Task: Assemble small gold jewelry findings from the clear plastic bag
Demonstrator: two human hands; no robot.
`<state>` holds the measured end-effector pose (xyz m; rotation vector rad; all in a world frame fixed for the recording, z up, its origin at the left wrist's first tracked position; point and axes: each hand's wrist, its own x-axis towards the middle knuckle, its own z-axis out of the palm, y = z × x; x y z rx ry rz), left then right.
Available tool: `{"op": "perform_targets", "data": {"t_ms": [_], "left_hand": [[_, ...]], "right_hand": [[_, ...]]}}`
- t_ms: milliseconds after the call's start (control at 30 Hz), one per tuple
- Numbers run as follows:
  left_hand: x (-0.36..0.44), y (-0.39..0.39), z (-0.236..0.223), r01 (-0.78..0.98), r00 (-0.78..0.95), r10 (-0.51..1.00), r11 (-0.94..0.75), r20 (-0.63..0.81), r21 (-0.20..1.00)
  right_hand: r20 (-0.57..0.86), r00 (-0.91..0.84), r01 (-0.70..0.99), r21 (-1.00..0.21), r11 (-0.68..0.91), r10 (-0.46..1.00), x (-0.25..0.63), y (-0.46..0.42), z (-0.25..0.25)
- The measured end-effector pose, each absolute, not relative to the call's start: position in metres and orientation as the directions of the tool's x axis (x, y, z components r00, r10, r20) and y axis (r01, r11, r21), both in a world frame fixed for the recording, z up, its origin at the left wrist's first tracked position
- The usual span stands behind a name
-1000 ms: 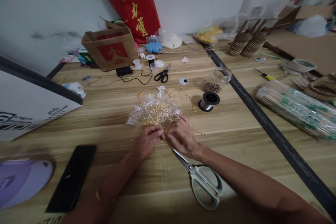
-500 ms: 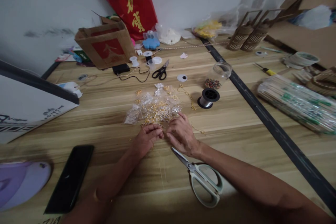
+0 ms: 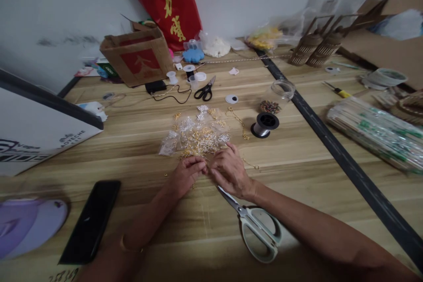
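Note:
My left hand (image 3: 189,175) is closed in a pinch, and a short end of gold chain (image 3: 193,186) shows just under its fingers. Close beside it, my right hand (image 3: 230,172) has its fingers curled together at the fingertips; whatever they hold is too small to make out. Right beyond both hands lies a heap of gold and silver jewellery findings (image 3: 201,139), partly in clear bags. White-handled scissors (image 3: 261,233) rest below my right hand, blades pointing toward it. Another gold chain (image 3: 238,119) lies past the heap, left of a spool of clear line (image 3: 263,127).
A glass jar of beads (image 3: 271,105), black scissors (image 3: 205,91) and a googly eye (image 3: 231,98) are farther back. A phone (image 3: 90,222) lies at left, near a white box (image 3: 42,128). Bagged sticks (image 3: 373,134) lie at right beyond a black strip (image 3: 333,145).
The whole view has shifted slightly, so things sit a little farther right. Both hands stay together in almost the same pose.

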<state>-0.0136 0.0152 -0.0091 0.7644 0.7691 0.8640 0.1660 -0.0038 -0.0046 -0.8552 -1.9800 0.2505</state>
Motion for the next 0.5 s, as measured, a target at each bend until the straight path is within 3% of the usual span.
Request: {"op": "perform_targets", "data": {"t_ms": [500], "left_hand": [[-0.0140,0.0151,-0.0090,-0.353,0.434,0.860,0.437,-0.269,0.827]], "right_hand": [[0.681,-0.323,0.469,-0.488,0.737,0.657,0.1661,-0.0040,-0.0038]]}}
